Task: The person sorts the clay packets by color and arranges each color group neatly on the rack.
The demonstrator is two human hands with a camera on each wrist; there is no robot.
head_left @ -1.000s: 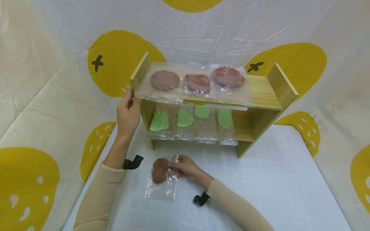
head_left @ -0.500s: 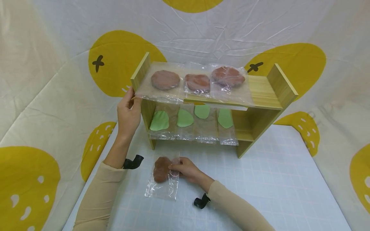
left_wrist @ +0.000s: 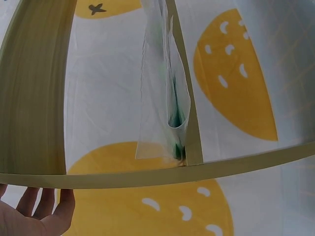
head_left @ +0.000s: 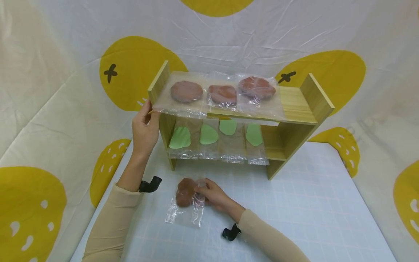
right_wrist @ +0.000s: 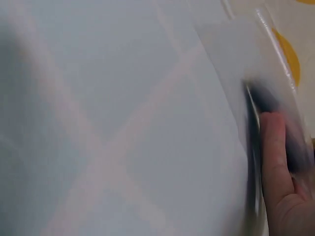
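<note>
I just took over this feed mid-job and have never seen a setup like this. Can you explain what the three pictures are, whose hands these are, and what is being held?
No machine here: a person works with two bare hands and wears three cameras.

The wide picture comes from the head camera. It shows a small wooden two-tier shelf standing on a white gridded mat. Three clear bags with brown patties lie on the top tier, and four bags with green pieces on the lower one.

The left hand holds the shelf's left side panel. The left wrist camera looks up along that panel, with the fingertips at its edge.

The right hand pinches a bagged brown patty lying on the mat. The right wrist picture is blurred: only a finger on plastic and the mat's grid are clear.
</note>
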